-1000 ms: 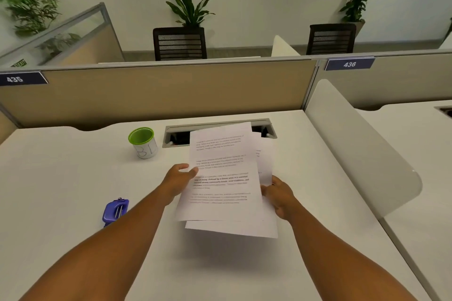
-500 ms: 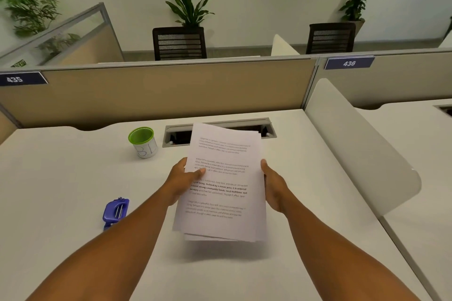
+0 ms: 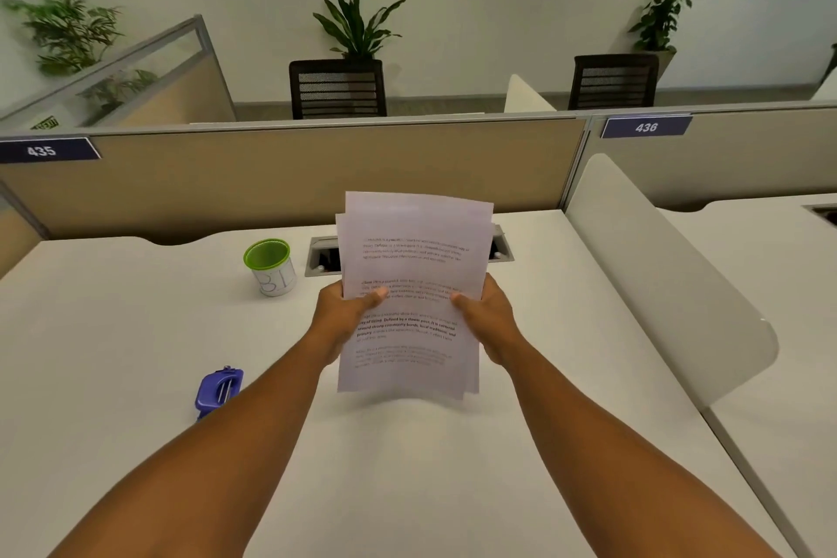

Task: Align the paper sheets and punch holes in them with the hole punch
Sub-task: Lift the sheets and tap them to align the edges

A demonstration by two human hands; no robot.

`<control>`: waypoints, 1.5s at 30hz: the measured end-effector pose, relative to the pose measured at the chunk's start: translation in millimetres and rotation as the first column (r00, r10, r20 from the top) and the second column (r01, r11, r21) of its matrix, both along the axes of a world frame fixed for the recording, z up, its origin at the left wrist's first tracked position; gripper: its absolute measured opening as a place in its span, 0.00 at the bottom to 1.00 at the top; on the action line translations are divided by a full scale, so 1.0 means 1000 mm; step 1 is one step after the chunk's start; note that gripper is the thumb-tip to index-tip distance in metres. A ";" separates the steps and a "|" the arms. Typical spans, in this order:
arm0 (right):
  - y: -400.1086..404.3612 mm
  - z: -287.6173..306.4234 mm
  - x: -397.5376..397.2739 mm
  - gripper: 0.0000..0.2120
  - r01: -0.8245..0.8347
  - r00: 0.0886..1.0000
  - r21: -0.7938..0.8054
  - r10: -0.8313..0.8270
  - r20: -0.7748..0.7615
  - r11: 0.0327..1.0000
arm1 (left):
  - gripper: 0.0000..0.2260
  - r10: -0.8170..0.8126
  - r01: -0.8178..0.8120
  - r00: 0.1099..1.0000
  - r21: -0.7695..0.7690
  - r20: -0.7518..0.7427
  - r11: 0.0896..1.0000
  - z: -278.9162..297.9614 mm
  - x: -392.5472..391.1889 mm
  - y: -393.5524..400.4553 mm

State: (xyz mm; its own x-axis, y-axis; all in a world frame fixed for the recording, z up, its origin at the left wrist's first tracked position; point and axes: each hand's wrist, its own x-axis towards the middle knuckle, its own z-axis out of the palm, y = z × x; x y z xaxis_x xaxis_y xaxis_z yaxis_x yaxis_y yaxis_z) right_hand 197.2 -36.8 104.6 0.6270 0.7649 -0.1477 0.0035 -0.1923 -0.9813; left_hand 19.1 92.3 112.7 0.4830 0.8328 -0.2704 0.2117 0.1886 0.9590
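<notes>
White paper sheets (image 3: 410, 285), printed with blocks of text, are being held upright above the bench (image 3: 113, 331), their lower edge hanging just over its surface. The left hand (image 3: 346, 308) is gripping the stack's left edge, thumb lying across the printed face and fingers curled behind. The right hand (image 3: 487, 313) is gripping the right edge the same way, thumb on the front and fingers wrapped behind. The sheets are not quite square: a rear sheet is showing past the front one along the top, the left and the lower right corner. A purple hole punch (image 3: 218, 390) is lying on the bench to the left of the left forearm, well apart from the paper. A white cup with a green rim (image 3: 269, 267) is standing farther back on the left, near a grey cable slot (image 3: 324, 256) that the sheets are partly covering
</notes>
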 end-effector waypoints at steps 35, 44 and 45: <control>-0.023 -0.019 0.002 0.13 -0.074 0.961 -0.153 0.112 0.253 0.985 | 0.17 -0.042 0.080 0.978 0.183 -0.204 0.980 -0.015 -0.011 -0.011; -0.024 -0.021 0.015 0.17 0.073 0.990 0.026 -0.070 -0.121 0.997 | 0.23 0.102 -0.097 0.992 0.073 -0.076 0.993 -0.016 -0.017 0.001; -0.024 -0.023 0.016 0.18 0.107 0.979 0.035 -0.099 -0.179 0.994 | 0.23 0.121 -0.118 0.990 0.053 -0.066 0.992 -0.018 -0.018 0.001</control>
State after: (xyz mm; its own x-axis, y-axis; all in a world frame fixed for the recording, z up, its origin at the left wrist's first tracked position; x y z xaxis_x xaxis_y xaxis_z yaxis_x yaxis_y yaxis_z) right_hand 213.0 -60.9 81.5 0.6701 0.7057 -0.2303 -0.1879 -0.1389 -0.9723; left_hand 0.7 93.4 94.9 0.3607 0.8965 -0.2571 0.2569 0.1695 0.9515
